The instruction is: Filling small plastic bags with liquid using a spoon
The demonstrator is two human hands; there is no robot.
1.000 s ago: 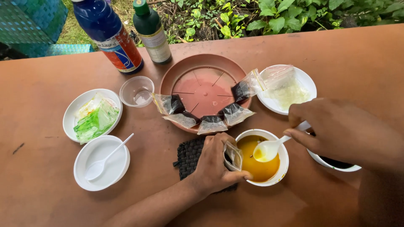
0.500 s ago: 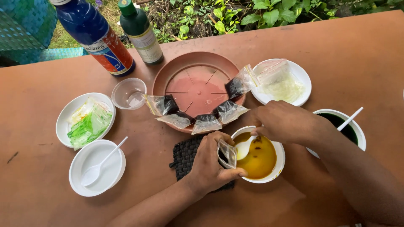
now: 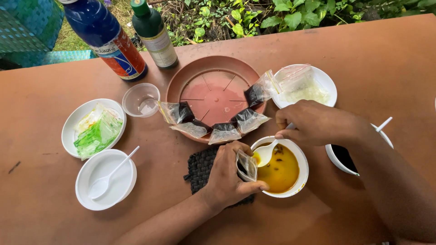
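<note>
My left hand [image 3: 229, 174] holds a small clear plastic bag [image 3: 246, 165] open at the rim of a white bowl [image 3: 300, 180] of orange-yellow liquid. My right hand [image 3: 313, 122] grips a white plastic spoon [image 3: 265, 153], its tip loaded with the liquid right beside the bag's mouth. A dark woven mat [image 3: 200, 169] lies under my left hand. Behind the bowl, several small bags with dark contents [image 3: 225, 131] rest along the front of a round brown tray [image 3: 213, 72].
A white bowl of dark liquid with a spoon [image 3: 341, 156] sits under my right forearm. A plate of clear bags [image 3: 303, 86], a plate with green bags [image 3: 93, 129], an empty bowl with spoon [image 3: 105, 179], a clear cup [image 3: 141, 100] and two bottles [image 3: 131, 36] stand around.
My right hand has moved left from beside the bowl to over it, bringing the loaded spoon up to the bag's mouth. The left hand has kept the bag at the rim.
</note>
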